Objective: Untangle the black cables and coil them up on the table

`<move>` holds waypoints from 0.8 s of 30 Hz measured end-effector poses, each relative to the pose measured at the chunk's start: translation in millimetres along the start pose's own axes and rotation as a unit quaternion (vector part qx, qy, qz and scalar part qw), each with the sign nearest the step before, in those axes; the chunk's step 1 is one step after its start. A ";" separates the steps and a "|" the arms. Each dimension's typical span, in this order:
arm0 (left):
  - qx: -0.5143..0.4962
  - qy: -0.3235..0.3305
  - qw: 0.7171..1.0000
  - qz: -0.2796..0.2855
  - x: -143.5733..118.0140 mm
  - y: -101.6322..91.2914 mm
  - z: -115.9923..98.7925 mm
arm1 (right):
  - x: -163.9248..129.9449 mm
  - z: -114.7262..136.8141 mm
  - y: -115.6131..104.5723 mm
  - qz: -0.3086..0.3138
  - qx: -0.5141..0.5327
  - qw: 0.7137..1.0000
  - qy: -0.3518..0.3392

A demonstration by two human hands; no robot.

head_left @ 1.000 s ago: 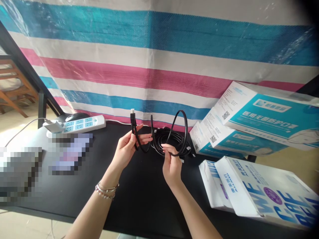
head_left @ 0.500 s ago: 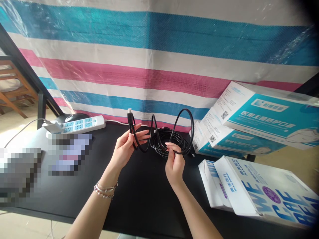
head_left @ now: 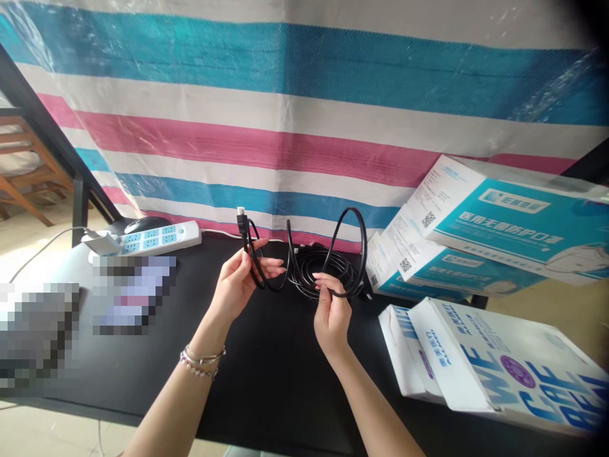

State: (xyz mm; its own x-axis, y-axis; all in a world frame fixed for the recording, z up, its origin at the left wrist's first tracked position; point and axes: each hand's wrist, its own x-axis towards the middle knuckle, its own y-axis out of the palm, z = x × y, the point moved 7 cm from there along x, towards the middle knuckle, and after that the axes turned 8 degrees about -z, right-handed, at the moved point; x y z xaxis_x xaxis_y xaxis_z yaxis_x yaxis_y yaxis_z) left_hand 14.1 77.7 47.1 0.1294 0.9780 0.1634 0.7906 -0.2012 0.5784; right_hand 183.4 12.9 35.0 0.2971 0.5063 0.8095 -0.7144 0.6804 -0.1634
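Note:
My left hand [head_left: 233,285] pinches a black cable [head_left: 364,254] between thumb and forefinger, its other fingers stretched out behind the loops. The cable's plug [head_left: 242,222], tipped with a pale cap, points up above the left thumb. My right hand [head_left: 333,314] grips the same cable a little to the right, and a large loop rises over that hand. Between the two hands the cable hangs in curves. Behind the right hand a coil of black cable [head_left: 304,273] lies on the black table [head_left: 266,381]; I cannot tell whether it joins the held length.
A white power strip [head_left: 190,235] with a plugged-in adapter [head_left: 99,242] and a dark mouse [head_left: 145,223] lie at the back left. Blue-white mask boxes [head_left: 509,216] are stacked at the right, with white boxes [head_left: 514,362] nearer me. A striped sheet [head_left: 285,146] hangs behind.
My left hand has shifted slightly left, and the plug now leans a bit more to the left. My right hand has barely moved, also leftward.

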 end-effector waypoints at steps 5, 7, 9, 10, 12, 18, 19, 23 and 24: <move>-0.014 -0.013 1.000 0.008 0.5 2.4 4.1 | -1.8 5.1 4.4 0.031 -0.010 0.999 -0.016; -0.020 -0.018 1.000 0.009 0.6 2.6 5.9 | -3.3 8.2 8.2 0.059 -0.016 0.998 -0.022; -0.024 -0.030 0.999 0.008 0.4 3.1 8.1 | -5.2 11.3 12.9 0.091 -0.025 0.995 -0.026; -0.026 -0.037 0.999 0.007 0.1 3.7 9.3 | -6.3 12.9 15.4 0.108 -0.030 0.993 -0.029; -0.027 -0.049 0.998 0.006 -0.8 5.3 11.4 | -8.8 15.5 20.5 0.142 -0.045 0.988 -0.035; -0.026 -0.075 0.996 0.027 -4.5 10.7 20.2 | -21.1 12.9 35.9 0.223 -0.120 0.966 -0.052; -0.025 -0.080 0.996 0.030 -4.9 11.1 22.1 | -23.3 11.9 38.0 0.231 -0.131 0.962 -0.057; -0.015 -0.089 0.995 0.030 -5.2 11.4 26.2 | -28.3 9.1 43.0 0.248 -0.153 0.954 -0.064; -0.012 -0.089 0.996 0.029 -5.1 11.1 26.4 | -28.6 9.0 43.4 0.250 -0.153 0.954 -0.062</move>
State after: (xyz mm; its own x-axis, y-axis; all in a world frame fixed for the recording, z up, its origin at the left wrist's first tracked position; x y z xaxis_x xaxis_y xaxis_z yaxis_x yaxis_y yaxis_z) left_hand 38.0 71.9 31.6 0.2800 0.9585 0.0530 0.7651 -0.2561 0.5907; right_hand 138.2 23.2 9.8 -0.1229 0.7545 0.6447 -0.5237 0.5025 -0.6879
